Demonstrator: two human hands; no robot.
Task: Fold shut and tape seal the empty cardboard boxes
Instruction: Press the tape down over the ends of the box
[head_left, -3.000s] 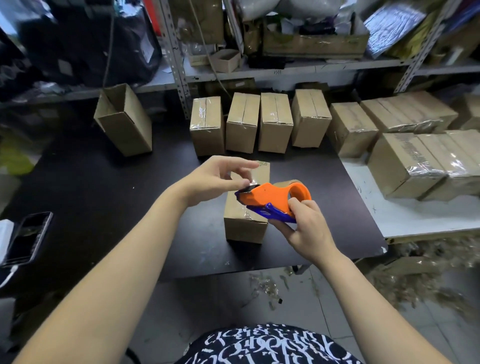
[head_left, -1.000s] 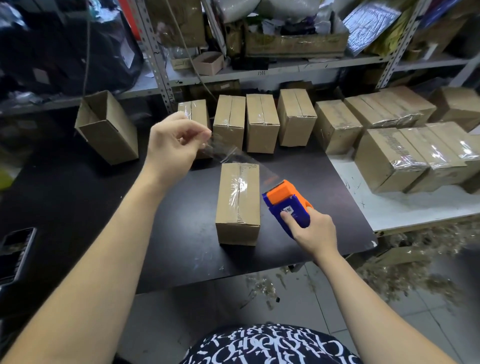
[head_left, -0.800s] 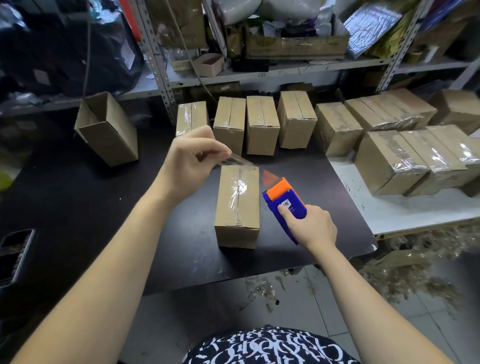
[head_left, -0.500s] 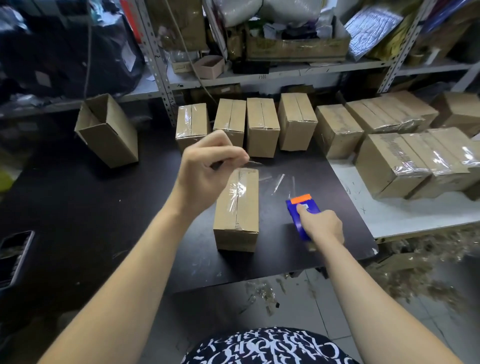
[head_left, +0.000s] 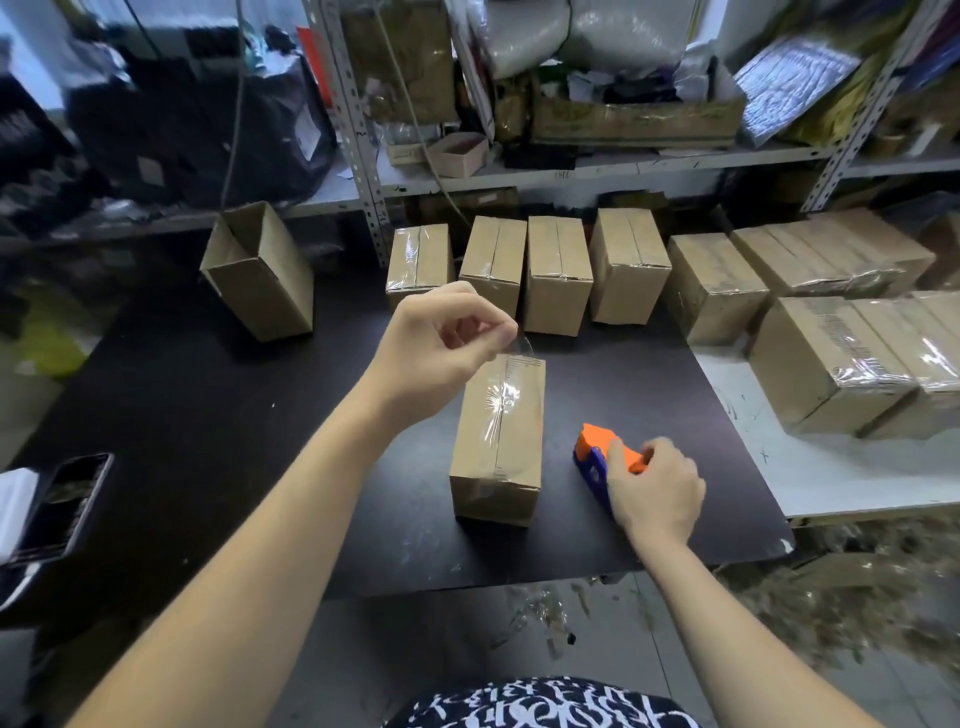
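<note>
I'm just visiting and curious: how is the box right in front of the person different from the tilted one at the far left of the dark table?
The near box is folded shut, with shiny clear tape along its top seam; the far-left box is open, its inside showing. The near box lies flat on the dark table; the far-left box leans, tipped. The left hand pinches tape just above the near box; nothing touches the far-left box. Both are plain brown cardboard.

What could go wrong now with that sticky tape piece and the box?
The left hand pinches a loose strip of clear tape above the far end of the box. It might curl and stick to itself or to the fingers, or go down wrinkled and crooked. The right hand is on the orange and blue tape dispenser on the black table; its cutting edge might nick a finger.
</note>
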